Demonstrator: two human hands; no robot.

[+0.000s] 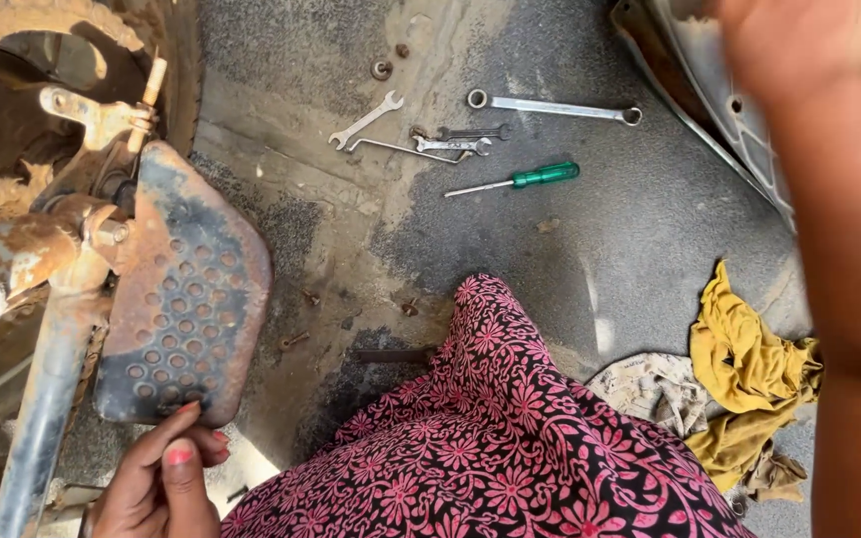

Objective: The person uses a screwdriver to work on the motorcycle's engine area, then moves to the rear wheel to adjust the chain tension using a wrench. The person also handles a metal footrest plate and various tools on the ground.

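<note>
Grey concrete ground [650,229], stained with oil and dust, filled the single head view. At the left edge stood a rusty, mud-caked vehicle frame [22,249], and from it hung a perforated metal footplate [186,289], tilted and rust-brown at its rim. The left hand [156,478] lay at the bottom left; its fingertips [183,410] pressed against the lower edge of the footplate, with the thumb set beside them, so that the fingers were closed on the plate's rim in a light pinch. The right hand [794,45] was raised at the top right, blurred and partly cut by the frame edge; whether its fingers were spread or closed could not be told. Behind it lay a grey metal panel [739,120].

Tools lay well apart from both hands, on the ground near the top centre: a green-handled screwdriver [520,179], a long ring spanner [553,106], an open-ended spanner [365,121] and two smaller spanners [455,139] touching each other. Two nuts [383,69] sat above them. Several bolts [296,341] were scattered near the footplate. A yellow rag [749,369] lay crumpled at the right, beside a dirty pale cloth [650,389]. Pink floral fabric [490,438] covered the person's knee at bottom centre.
</note>
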